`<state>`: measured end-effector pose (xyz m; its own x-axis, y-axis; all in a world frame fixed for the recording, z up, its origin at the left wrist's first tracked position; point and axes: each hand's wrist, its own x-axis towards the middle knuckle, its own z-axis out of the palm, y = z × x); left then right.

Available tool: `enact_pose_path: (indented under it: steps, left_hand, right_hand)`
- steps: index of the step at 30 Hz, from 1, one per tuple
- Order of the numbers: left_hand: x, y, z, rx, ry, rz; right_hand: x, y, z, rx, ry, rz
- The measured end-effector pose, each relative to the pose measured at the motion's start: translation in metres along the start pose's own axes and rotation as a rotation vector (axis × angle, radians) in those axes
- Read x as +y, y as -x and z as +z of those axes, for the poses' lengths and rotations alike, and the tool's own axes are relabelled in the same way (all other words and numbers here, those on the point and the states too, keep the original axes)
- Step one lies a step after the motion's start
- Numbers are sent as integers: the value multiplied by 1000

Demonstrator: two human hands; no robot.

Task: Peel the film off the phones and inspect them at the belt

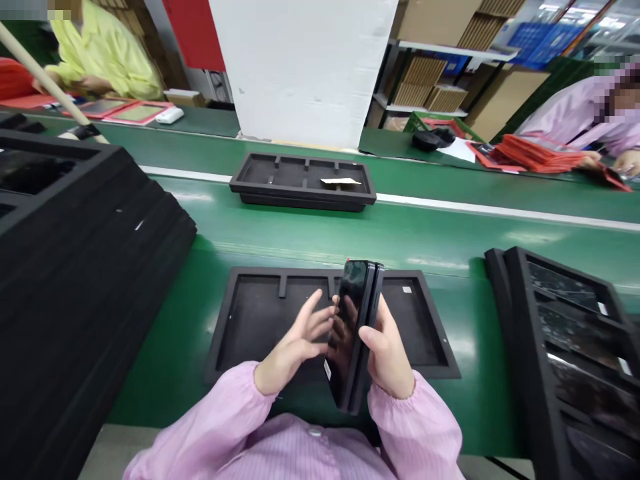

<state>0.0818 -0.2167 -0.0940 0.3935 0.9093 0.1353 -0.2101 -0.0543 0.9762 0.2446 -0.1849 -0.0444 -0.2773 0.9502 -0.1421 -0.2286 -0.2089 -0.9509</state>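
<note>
My right hand (389,347) grips a pair of glossy black screen panels (347,327), tilted nearly on edge, with the thumb across the near face and the fingers hidden behind. A small white label shows at the lower end of the front panel. My left hand (297,343) is open, its fingers spread towards the glossy face; whether the fingertips touch it I cannot tell, as their reflection shows there. Beneath both hands lies a black foam tray (445,347) with divider ribs and a small white sticker at its right side.
Tall stacked black trays (90,280) stand at left. Tilted trays with dark panels (575,327) are at right. Another black tray (300,199) holding a white slip sits on the green bench (215,230). Across it, a yellow-sleeved person (107,53) and a pink-sleeved person (560,107) handle red sheets.
</note>
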Motion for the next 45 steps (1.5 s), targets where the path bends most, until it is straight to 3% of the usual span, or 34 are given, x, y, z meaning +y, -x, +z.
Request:
enact_pose_path:
  steps: [2, 6, 11, 14, 19, 21, 23, 27, 30, 33, 38, 42, 45]
  left_hand:
    - [2, -3, 6, -65, 144, -59]
    - [2, -5, 14, -41, 39, -130]
    - [-19, -3, 3, -39, -56, -236]
    - [-24, -5, -9, -25, -131, -264]
    - [-15, -2, -24, -117, -93, -257]
    - [-14, -2, -25, -43, -11, -235]
    - [-16, -8, -24, 113, 37, -188]
    - [-18, -31, -25, 313, 3, -71]
    - [-17, -38, -28, 315, -101, 36]
    - [-21, -32, -34, 242, -79, 48]
    - [-26, -21, -46, 353, -1, -46]
    - [-19, -17, -43, 374, 14, -95]
    - [-15, -21, -38, 324, -2, -107]
  right_hand:
    - [1, 1, 4, 35, 101, -67]
    - [3, -1, 7, 21, 205, -96]
    - [8, -21, -3, -30, 153, -84]
    - [17, -36, -6, -112, 121, -139]
    - [39, -49, -5, -336, 152, -169]
    - [47, -53, -6, -375, 135, -178]
    - [53, -59, -7, -388, 118, -205]
    - [61, -67, -10, -369, 90, -219]
    - [63, -61, -8, -320, 136, -180]
    - [64, -47, -4, -276, 269, -162]
    - [70, -17, 8, -112, 613, -425]
    - [81, 3, 9, -69, 501, -417]
    - [82, 3, 3, -100, 335, -314]
